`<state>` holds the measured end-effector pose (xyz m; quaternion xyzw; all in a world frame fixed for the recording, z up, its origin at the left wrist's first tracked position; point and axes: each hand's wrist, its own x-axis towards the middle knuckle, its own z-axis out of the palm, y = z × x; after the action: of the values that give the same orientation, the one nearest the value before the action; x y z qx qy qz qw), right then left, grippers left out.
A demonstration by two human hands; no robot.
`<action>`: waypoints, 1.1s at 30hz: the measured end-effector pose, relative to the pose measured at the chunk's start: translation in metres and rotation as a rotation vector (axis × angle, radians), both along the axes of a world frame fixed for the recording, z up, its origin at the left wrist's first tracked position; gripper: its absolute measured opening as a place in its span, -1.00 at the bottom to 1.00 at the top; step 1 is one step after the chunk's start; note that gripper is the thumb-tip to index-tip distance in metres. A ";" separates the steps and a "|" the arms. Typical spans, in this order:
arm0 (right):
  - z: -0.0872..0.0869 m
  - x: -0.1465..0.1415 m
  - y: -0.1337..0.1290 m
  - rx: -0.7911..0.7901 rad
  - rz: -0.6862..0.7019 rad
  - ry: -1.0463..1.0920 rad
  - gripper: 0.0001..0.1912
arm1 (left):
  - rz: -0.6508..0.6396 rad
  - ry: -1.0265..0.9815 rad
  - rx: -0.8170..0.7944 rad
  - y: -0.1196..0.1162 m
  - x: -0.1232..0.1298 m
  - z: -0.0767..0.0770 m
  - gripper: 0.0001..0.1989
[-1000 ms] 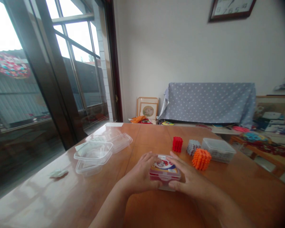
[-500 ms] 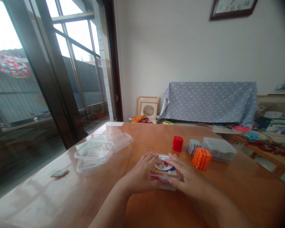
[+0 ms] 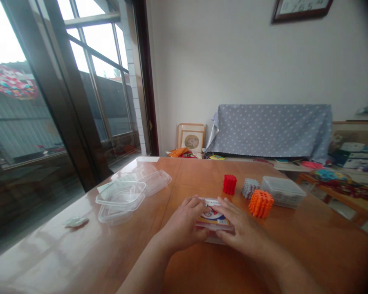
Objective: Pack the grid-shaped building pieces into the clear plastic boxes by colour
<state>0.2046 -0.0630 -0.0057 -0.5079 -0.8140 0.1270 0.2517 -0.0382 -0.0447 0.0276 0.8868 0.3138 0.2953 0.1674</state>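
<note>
A small plastic box with a printed label on its lid [image 3: 214, 213] sits on the table in front of me. My left hand [image 3: 187, 220] grips its left edge, fingers over the lid's far corner and thumb at the near side. On the opposite edge, my right hand [image 3: 241, 226] holds it the same way, with its thumb at the near right corner. Both hands cover the box's sides, so its contents are hidden. Beyond it and to the right stand a red block [image 3: 230, 184], a grey block [image 3: 250, 188] and an orange block [image 3: 261, 203], all knobbly.
Clear plastic tubs and lids [image 3: 122, 196] lie at the left of the wooden table [image 3: 116, 253]. A small crumpled packet [image 3: 76, 221] rests near the left edge. A lidded translucent container [image 3: 282, 192] stands behind the orange block. A glass door frames the left side.
Both hands stay on the box. My left thumb has drawn in slightly against the near side, and the hands now cover a little more of the box.
</note>
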 end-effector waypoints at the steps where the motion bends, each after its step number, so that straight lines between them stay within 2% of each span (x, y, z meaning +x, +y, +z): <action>1: 0.000 0.000 0.000 0.000 0.000 0.004 -0.29 | 0.001 0.003 0.001 0.000 0.000 0.000 -0.50; 8: 0.000 0.003 0.003 -0.024 0.022 0.027 -0.29 | -0.007 -0.018 -0.042 0.001 -0.003 -0.001 -0.40; 12: 0.003 0.008 0.002 -0.094 0.007 0.073 -0.06 | -0.029 -0.039 -0.124 0.004 -0.007 -0.003 -0.34; 16: 0.001 0.015 0.003 -0.185 0.012 0.134 0.19 | 0.016 -0.046 -0.234 0.008 -0.013 -0.008 -0.09; 21: -0.003 0.014 0.005 -0.269 0.046 0.346 0.23 | 0.033 -0.138 -0.386 0.019 -0.022 -0.020 0.14; 24: -0.005 0.011 0.006 -0.299 0.049 0.445 0.24 | -0.012 -0.232 -0.510 0.027 -0.026 -0.031 0.22; 29: -0.008 0.009 0.007 -0.351 0.082 0.533 0.27 | -0.176 -0.385 -0.805 0.036 -0.021 -0.048 0.30; 33: -0.007 0.007 0.008 -0.361 0.092 0.586 0.26 | -0.222 -0.483 -0.906 0.038 -0.016 -0.051 0.28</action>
<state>0.2114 -0.0549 -0.0130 -0.4490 -0.6936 0.4205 0.3749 -0.0546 -0.0063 -0.0233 0.6600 0.2664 0.3063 0.6322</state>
